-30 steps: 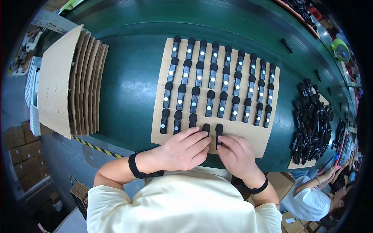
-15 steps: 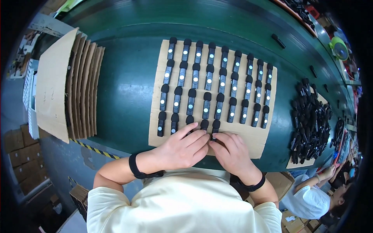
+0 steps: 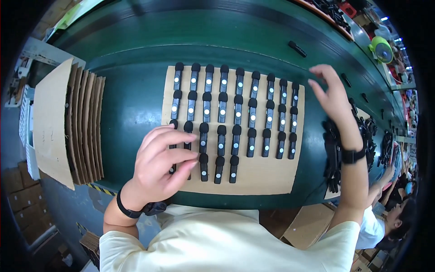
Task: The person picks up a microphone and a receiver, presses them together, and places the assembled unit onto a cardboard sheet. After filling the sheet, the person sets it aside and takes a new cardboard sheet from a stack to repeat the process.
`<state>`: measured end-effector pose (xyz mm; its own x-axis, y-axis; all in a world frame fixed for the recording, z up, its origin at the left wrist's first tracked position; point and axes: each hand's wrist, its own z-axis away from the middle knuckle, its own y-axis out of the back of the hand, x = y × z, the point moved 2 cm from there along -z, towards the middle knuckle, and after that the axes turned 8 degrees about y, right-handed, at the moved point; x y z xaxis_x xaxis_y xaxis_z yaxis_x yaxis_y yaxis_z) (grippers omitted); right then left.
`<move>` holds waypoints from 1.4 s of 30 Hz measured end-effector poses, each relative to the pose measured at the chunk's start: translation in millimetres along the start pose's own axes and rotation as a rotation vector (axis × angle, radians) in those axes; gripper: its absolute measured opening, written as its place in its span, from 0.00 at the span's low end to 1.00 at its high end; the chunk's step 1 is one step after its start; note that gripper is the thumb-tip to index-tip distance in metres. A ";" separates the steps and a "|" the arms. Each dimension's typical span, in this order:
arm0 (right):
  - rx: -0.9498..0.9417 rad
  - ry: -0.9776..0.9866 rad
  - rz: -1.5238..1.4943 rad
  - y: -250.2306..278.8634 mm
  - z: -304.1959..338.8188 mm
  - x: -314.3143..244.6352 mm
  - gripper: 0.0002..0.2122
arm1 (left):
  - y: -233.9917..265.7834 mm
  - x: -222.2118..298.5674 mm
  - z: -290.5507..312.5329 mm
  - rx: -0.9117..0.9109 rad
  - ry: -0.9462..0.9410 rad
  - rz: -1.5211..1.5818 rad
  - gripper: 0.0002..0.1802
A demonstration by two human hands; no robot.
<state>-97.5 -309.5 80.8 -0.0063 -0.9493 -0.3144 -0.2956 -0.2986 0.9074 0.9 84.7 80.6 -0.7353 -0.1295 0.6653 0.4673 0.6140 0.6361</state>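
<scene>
Rows of small black clip-on microphones with foam tips (image 3: 233, 170), each bearing a pale round dot, lie on a flat cardboard sheet (image 3: 272, 177). Over the sheet's near left corner hovers my left hand (image 3: 161, 165), fingers apart and slightly bent, holding nothing visible; it partly hides the leftmost microphones of the two nearest rows. My right hand (image 3: 333, 93) is raised off the sheet's right side, its thumb and fingers spread with nothing seen between them. Below it, my right forearm covers part of a heap of black microphones (image 3: 369, 138).
Several cardboard sheets (image 3: 50, 129) stand on edge at the left of the green table (image 3: 131, 109). Loose black pieces (image 3: 297, 48) lie toward the far right. A green fan (image 3: 381, 50) stands beyond, and a co-worker (image 3: 374, 231) is at the right.
Both hands have left the microphones in the nearest row: the left moved leftward, the right swung up and right toward the heap. The whole view has shifted slightly.
</scene>
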 end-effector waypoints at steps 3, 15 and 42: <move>-0.027 -0.034 0.122 -16.0 -39.7 55.3 0.14 | 0.8 -5.0 -3.9 0.065 0.051 0.003 0.12; -0.016 -0.210 -0.257 -26.5 -53.1 56.3 0.10 | -9.8 -1.4 -9.6 0.083 0.097 0.104 0.11; 0.188 0.124 -0.727 -37.1 84.6 -189.8 0.14 | -39.5 27.3 -8.4 -0.064 -0.110 0.255 0.14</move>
<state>-166.2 -109.9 83.2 0.3565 -0.5271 -0.7714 -0.3421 -0.8420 0.4172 -33.5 50.3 77.0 -0.6370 0.1100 0.7629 0.6714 0.5654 0.4791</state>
